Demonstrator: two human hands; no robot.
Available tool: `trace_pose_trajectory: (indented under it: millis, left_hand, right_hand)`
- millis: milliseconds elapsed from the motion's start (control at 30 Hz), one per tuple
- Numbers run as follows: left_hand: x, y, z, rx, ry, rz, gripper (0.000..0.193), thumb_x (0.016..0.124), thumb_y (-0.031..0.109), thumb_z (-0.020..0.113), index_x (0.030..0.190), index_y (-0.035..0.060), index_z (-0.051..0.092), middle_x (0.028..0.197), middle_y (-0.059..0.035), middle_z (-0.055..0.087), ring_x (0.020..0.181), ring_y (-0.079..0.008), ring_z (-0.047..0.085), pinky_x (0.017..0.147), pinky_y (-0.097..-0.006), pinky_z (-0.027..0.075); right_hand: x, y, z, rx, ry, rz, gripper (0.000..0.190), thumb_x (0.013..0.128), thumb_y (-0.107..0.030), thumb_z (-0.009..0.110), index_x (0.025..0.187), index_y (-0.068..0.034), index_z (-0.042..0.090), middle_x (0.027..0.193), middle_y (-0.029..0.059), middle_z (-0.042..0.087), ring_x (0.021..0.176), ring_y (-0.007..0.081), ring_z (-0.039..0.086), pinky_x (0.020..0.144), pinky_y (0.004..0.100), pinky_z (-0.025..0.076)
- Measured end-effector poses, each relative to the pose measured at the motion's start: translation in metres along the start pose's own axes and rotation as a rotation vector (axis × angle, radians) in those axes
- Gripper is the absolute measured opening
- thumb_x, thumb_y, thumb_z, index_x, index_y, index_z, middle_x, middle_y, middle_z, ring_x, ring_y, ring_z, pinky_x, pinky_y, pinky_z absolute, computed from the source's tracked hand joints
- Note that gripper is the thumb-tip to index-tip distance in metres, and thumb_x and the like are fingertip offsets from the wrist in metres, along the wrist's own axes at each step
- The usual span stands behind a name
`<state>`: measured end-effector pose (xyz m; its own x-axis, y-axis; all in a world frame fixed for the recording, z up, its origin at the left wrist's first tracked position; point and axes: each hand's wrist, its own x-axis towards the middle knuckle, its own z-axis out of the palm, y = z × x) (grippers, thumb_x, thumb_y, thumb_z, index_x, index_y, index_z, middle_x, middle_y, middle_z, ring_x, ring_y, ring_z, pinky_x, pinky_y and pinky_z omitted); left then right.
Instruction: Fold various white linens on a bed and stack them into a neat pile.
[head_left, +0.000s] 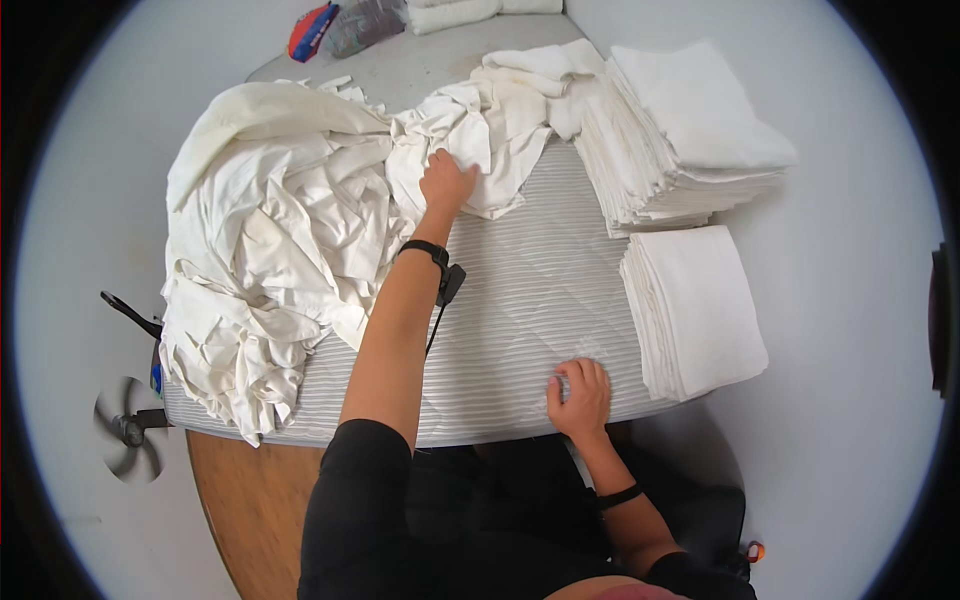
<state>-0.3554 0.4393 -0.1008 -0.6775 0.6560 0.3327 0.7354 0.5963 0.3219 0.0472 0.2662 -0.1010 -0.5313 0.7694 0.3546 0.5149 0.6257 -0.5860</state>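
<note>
My left hand (448, 182) reaches forward onto a crumpled heap of white cloths (517, 112); its fingertips touch the fabric, but whether they pinch it is not clear. To its left lies a larger tangled heap of white cloths (300, 202). My right hand (583, 394) rests on the striped padded surface (517, 300) near its front edge, fingers slightly curled, with nothing visible in it. Right of that hand stands a stack of folded white cloths (697, 307). Behind it is a taller stack of flat white cloths (675, 112), touching the crumpled heap's right end.
A red and blue packet (310, 31), a dark plastic-wrapped bundle (367, 27) and rolled white cloth (457, 13) lie at the back by the wall. A fan (131, 433) stands beyond the left front corner. A black cable hangs from my left wristband.
</note>
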Motion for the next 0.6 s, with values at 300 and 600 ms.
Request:
trace_pose_trajectory:
  millis: [300,600]
  left_hand:
    - [0.030,0.003,-0.007,-0.167,-0.206,-0.167,0.028,0.088,0.025,0.051,0.101,0.0069,0.067,0.103,-0.0175,0.069,0.097,-0.0346,0.065,0.081,-0.0451,0.052]
    - [-0.145,0.022,-0.018,-0.679,-0.446,0.454,0.024,0.093,0.015,0.043,0.101,-0.0035,0.056,0.098,-0.0266,0.062,0.095,-0.0458,0.057,0.083,-0.0500,0.045]
  right_hand:
    - [-0.003,-0.002,-0.007,-0.025,0.028,-0.027,0.013,0.077,-0.016,0.063,0.086,-0.008,0.060,0.087,0.0097,0.057,0.086,0.0298,0.055,0.078,0.0427,0.043]
    - [-0.008,0.000,-0.005,-0.014,0.067,-0.048,0.012,0.078,-0.016,0.062,0.086,-0.008,0.060,0.085,0.0093,0.057,0.084,0.0300,0.055,0.076,0.0414,0.044]
